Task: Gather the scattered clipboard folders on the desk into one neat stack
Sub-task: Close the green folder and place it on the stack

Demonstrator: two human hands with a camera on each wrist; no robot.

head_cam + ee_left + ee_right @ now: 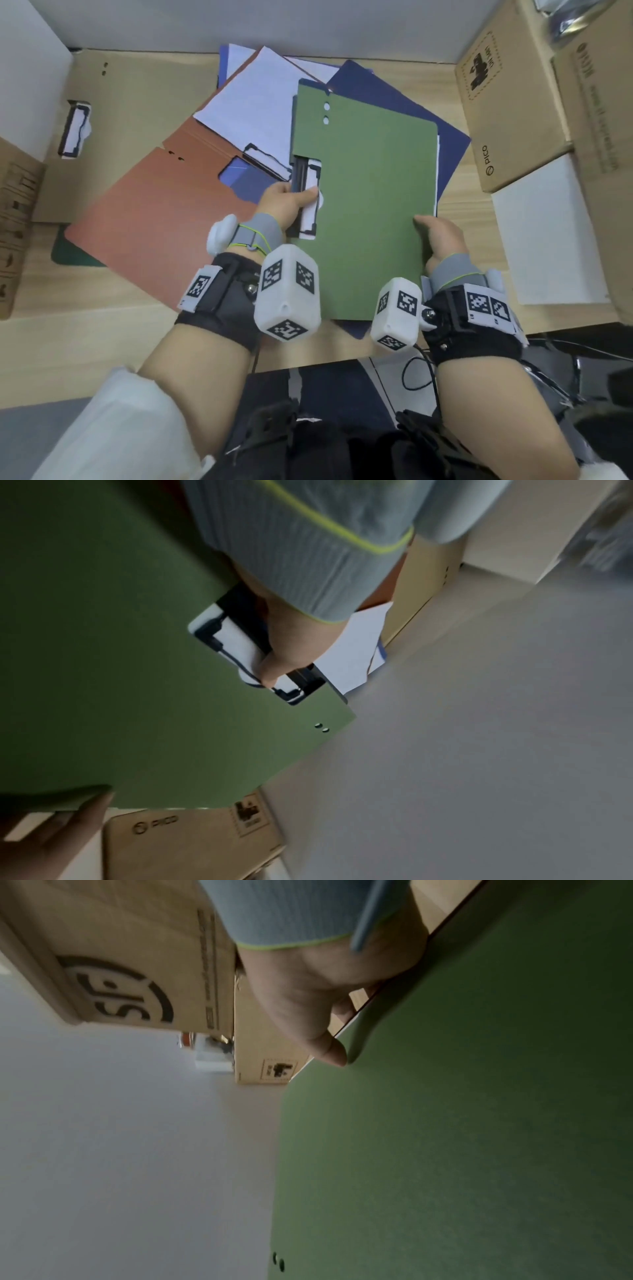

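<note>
A green clipboard folder (370, 205) lies over a dark blue folder (394, 99) in the middle of the desk. My left hand (291, 202) grips its left edge at the black clip (308, 192), thumb on top (274, 672). My right hand (438, 236) pinches the folder's right edge, thumb on the green cover (332, 1050), fingers hidden beneath. To the left sits a rust-red folder (154, 219) with white sheets (253, 106) lying on it. A tan folder (137, 102) with its own clip lies at the far left, and a dark green corner (68, 255) peeks from under the red one.
Brown cardboard boxes (507, 113) stand along the right side, with a white box (548, 233) in front of them. Another cardboard box (13, 222) is at the left edge. A white wall (308, 24) closes the back. Bare wooden desk (85, 329) shows at the front left.
</note>
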